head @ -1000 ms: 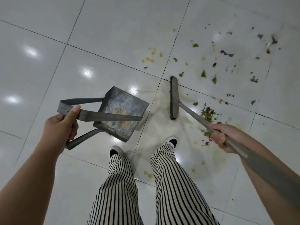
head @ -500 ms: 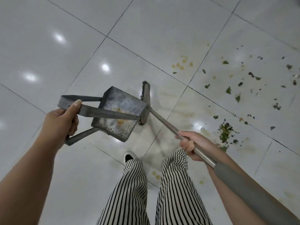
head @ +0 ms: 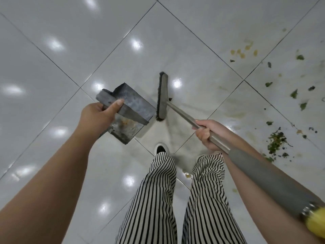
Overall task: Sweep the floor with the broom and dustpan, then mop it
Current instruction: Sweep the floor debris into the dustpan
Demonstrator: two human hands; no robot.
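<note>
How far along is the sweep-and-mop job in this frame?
Early in the sweep. Done: a few scraps lie inside the dustpan. In hand: the left hand holds the dustpan and the right hand holds the broom, its head beside the pan's mouth. Left: the debris pile and scattered leaves remain on the floor. No mop is in view.

The left hand covers the near end of the dustpan handle. The broom handle's yellow tip runs off the bottom right corner. Green scraps spread past the floor's right edge, too small to identify. Only 1 shoe shows.
</note>
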